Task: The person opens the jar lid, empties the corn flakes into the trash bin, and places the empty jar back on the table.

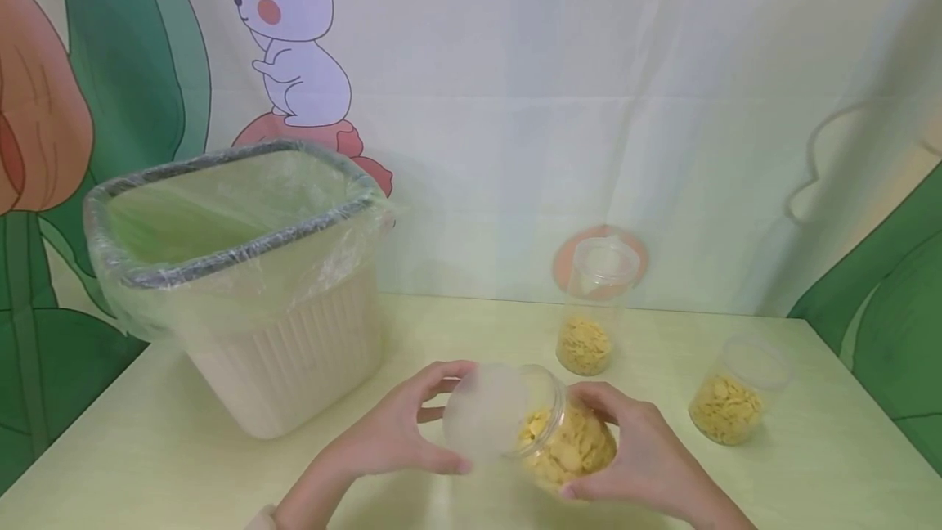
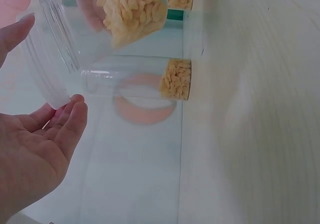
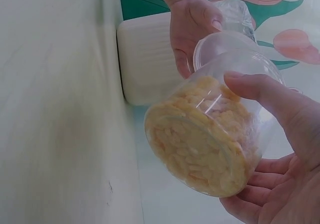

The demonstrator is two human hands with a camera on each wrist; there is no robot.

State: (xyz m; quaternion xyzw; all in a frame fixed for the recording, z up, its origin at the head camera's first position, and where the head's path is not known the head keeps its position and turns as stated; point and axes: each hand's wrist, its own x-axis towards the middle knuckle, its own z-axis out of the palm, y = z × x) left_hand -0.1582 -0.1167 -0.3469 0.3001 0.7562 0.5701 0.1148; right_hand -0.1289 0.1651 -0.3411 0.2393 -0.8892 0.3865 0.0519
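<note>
My right hand [image 1: 640,452] grips a clear plastic jar [image 3: 215,129] partly filled with yellow flakes. The jar is tilted, its mouth towards the left hand and its base towards the right wrist camera. Between thumb and fingers, my left hand [image 1: 408,428] holds a round translucent lid [image 1: 486,411] by its rim. In the left wrist view the lid [image 2: 45,63] stands off the jar's threaded mouth, with a narrow gap between them. Flakes [image 2: 135,8] lie in the lower part of the jar.
A taller clear jar [image 1: 589,309] with flakes at its bottom stands behind the hands. Another jar of flakes [image 1: 728,403] stands at the right. A bin [image 1: 294,350] lined with a clear bag is on the left. Behind the table [image 1: 471,325] hangs a printed cloth [image 1: 471,105].
</note>
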